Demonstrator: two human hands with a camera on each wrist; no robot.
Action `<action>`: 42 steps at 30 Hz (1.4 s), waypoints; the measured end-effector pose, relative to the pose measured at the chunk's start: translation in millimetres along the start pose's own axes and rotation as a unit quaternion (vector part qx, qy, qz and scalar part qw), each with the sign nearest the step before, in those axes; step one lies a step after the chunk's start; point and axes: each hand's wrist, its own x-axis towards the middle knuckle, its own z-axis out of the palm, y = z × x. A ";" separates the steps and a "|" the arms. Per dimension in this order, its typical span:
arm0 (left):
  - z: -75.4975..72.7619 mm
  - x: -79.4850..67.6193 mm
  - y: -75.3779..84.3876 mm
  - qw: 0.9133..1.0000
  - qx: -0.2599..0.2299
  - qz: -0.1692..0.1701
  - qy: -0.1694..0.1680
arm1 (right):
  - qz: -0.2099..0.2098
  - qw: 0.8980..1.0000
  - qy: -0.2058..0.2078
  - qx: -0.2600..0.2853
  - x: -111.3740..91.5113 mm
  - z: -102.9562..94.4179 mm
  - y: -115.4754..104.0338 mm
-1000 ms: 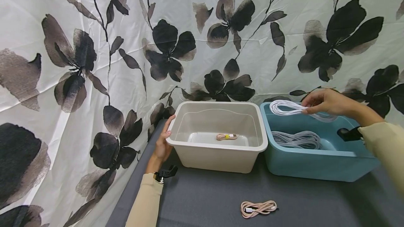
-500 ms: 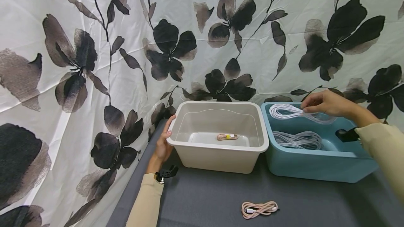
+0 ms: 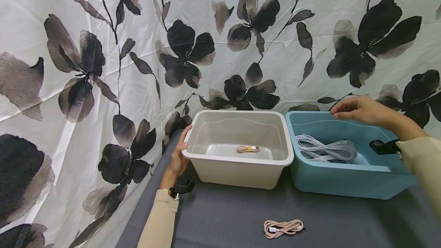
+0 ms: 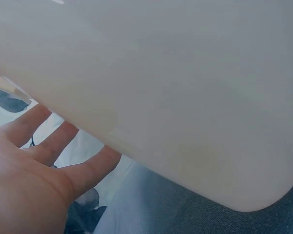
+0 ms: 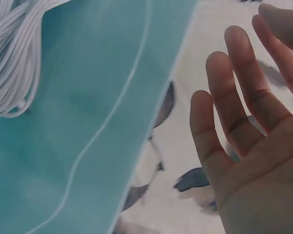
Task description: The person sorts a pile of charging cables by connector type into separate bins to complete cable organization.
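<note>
My left hand (image 3: 177, 160) touches the left end of a beige bin (image 3: 237, 173). In the left wrist view, its fingers (image 4: 95, 170) reach out fairly straight to the bin's edge, their tips hidden behind it. Inside that bin lies a small pinkish cable bundle (image 3: 248, 149) with a yellow band. My right hand (image 3: 365, 112) hovers at the back rim of a blue bin (image 3: 348, 181), holding nothing. The right wrist view shows its fingers (image 5: 219, 80) spread and loosely bent. White coiled cables (image 3: 327, 149) lie piled inside the blue bin, apart from that hand.
A pinkish coiled cable (image 3: 283, 229) with a white connector lies on the grey table (image 3: 220, 215) in front of the bins. The two bins stand side by side. Behind them hangs a floral cloth (image 3: 213, 41).
The white coiled cable has left my right hand and now lies on the other white cables in the blue bin. My left hand stays at the beige bin.
</note>
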 end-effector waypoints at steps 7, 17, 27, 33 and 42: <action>3.2 -0.6 3.1 1.000 0.006 -0.001 0.003 | -0.056 0.998 0.013 -0.003 -15.6 -0.7 -30.6; 3.0 1.6 0.7 1.000 -0.005 -0.006 0.006 | -0.178 0.982 0.064 -0.020 -58.8 19.7 -92.3; 0.3 1.2 -2.9 1.000 0.002 -0.004 0.011 | -0.269 0.959 0.084 -0.005 -91.6 50.2 -134.9; 0.4 0.1 -1.3 1.000 0.002 -0.004 0.011 | -0.312 0.947 0.076 0.032 -106.8 81.7 -143.8; -0.4 -0.1 -1.5 1.000 -0.005 -0.001 0.004 | -0.291 0.948 0.018 0.129 -120.6 142.6 -130.9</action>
